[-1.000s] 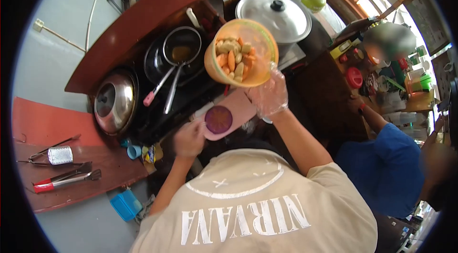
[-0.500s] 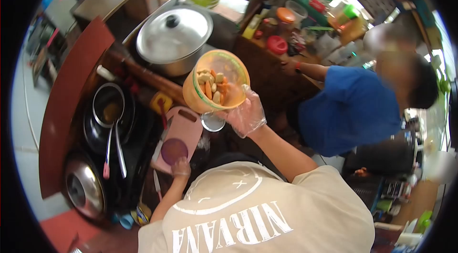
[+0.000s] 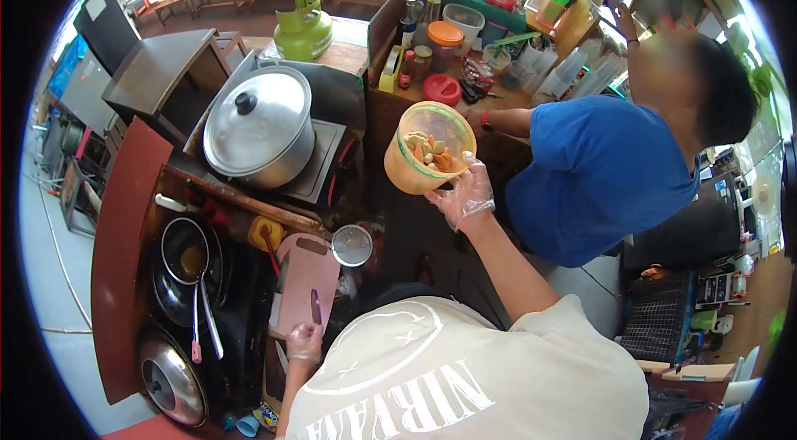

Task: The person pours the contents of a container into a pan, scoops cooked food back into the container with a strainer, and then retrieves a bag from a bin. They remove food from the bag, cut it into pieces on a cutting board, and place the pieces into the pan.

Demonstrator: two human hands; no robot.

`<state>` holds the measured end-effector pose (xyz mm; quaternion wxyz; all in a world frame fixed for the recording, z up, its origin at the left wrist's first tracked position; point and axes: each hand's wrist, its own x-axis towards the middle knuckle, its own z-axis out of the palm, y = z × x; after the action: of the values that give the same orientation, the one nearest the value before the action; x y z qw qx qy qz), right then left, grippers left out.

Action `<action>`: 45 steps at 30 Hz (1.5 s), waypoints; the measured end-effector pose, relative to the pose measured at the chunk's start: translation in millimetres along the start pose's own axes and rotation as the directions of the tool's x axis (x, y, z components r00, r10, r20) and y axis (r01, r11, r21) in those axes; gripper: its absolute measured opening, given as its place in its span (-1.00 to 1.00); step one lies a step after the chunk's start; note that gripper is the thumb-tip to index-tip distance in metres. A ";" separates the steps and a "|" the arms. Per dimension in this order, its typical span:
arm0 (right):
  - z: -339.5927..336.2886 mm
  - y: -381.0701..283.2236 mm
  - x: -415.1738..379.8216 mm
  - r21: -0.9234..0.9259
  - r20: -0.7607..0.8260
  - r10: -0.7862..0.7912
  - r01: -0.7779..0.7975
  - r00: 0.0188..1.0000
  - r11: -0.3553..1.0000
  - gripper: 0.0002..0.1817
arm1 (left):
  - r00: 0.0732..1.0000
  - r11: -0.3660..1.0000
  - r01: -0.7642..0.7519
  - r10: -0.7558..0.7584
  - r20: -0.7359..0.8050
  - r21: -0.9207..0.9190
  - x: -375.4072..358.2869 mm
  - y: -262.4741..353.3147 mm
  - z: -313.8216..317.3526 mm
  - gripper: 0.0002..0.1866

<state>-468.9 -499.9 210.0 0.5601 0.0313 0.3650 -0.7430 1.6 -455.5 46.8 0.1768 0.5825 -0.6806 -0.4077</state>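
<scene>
My right hand [image 3: 470,194], in a clear plastic glove, grips the side of a translucent orange tub [image 3: 407,168] with a green rim. The tub is tilted toward me, and pale and orange pieces of food [image 3: 427,151] lie inside. My left hand [image 3: 305,342], also gloved, pinches a thin purple round lid [image 3: 315,307], now seen almost edge-on. Beneath the lid lies a pink cutting board [image 3: 309,274] with a handle slot. A small round strainer [image 3: 352,246] sits beside the board's far end.
A big lidded pot [image 3: 259,129] stands on a stove at the far left. Nearer are a wok [image 3: 178,295] with a ladle-like strainer and a metal lid [image 3: 173,380]. A person in blue [image 3: 610,178] stands at right by a counter with jars and bottles [image 3: 446,37].
The view has swung, and the tub now appears farther right, near the counter. The purple lid has turned from face-on to nearly edge-on. The person in blue now has one hand raised.
</scene>
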 end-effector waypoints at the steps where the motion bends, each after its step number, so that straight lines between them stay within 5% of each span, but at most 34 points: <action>1: -4.0 -8.3 8.6 -0.015 -0.019 -0.005 0.004 1.000 1.000 -0.26 | 1.000 1.000 0.001 -0.001 -0.002 0.005 -6.1 29.2 -15.2 -0.79; 4: -23.7 -31.1 32.0 -0.040 0.002 0.002 -0.002 1.000 0.999 -0.29 | 0.997 0.998 0.002 0.003 0.081 -0.059 -12.1 79.9 -38.6 -0.81; 6: -41.4 -45.3 44.2 -0.050 0.042 0.012 -0.010 0.999 0.999 -0.32 | 0.988 0.959 0.134 -0.108 0.115 -0.251 -11.8 157.7 -52.2 -0.90; 10: -71.9 -63.1 55.9 -0.092 0.043 0.089 -0.085 0.995 0.992 -0.43 | 0.999 0.914 0.028 -0.019 0.025 -0.404 15.1 236.8 -46.5 -0.87; 14: -111.6 -71.8 58.9 -0.142 -0.002 0.137 -0.136 0.991 0.981 -0.40 | 0.981 0.967 -0.190 0.194 0.006 -0.167 73.7 304.8 -24.1 -0.87; 16: -121.5 -78.2 56.1 -0.177 0.010 0.173 -0.169 0.985 0.970 -0.45 | 0.867 0.861 -0.497 0.498 0.020 0.108 110.9 345.5 -8.0 -0.85; 22: -120.2 -110.9 29.9 -0.290 0.015 0.223 -0.210 0.975 0.934 -0.44 | 0.794 0.809 -0.588 0.577 0.192 0.002 224.3 432.9 71.3 -0.84; 24: -119.8 -118.6 24.5 -0.363 0.028 0.259 -0.232 0.965 0.903 -0.23 | 0.661 0.675 -0.737 0.715 0.229 0.018 272.8 448.4 108.5 -0.82; 28: -118.0 -121.4 28.6 -0.451 -0.020 0.263 -0.244 0.965 0.859 -0.24 | 0.606 0.696 -0.714 0.669 0.430 -0.077 346.8 487.4 191.2 -0.76; 32: -120.7 -114.2 51.2 -0.442 -0.069 0.273 -0.275 0.960 0.854 -0.26 | 0.299 0.398 -0.917 0.711 0.637 -0.013 417.4 515.4 283.7 -0.70; 34: -121.5 -111.3 65.2 -0.409 -0.059 0.278 -0.277 0.959 0.869 -0.25 | 0.325 0.365 -0.924 0.603 0.729 0.111 431.0 538.2 320.5 -0.71; 36: -118.4 -108.4 78.4 -0.410 -0.106 0.250 -0.271 0.962 0.871 -0.24 | 0.352 0.335 -0.907 0.274 0.895 0.254 430.2 577.8 341.5 -0.69; 38: -128.5 -101.5 96.5 -0.384 -0.108 0.219 -0.244 0.970 0.891 -0.21 | 0.368 0.284 -0.923 0.463 0.806 0.258 444.6 577.5 378.0 -0.71; 39: -131.0 -99.2 104.0 -0.379 -0.119 0.198 -0.229 0.973 0.897 -0.18 | 0.219 0.104 -0.976 0.459 0.861 0.193 459.4 577.9 399.7 -0.71; 42: -133.9 -96.0 123.8 -0.363 -0.139 0.135 -0.178 0.981 0.915 -0.25 | 0.153 0.026 -0.987 0.448 0.881 0.158 488.7 576.6 454.9 -0.70; 45: -122.4 -102.7 131.8 -0.359 -0.204 0.105 -0.174 0.973 0.917 -0.26 | 0.179 0.098 -0.984 0.484 0.857 0.151 495.9 588.7 478.1 -0.68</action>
<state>-649.9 -525.0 112.5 0.5722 0.0172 0.5461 -0.6117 -850.8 -759.8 89.4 -0.1028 -0.0530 -0.9880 -0.1025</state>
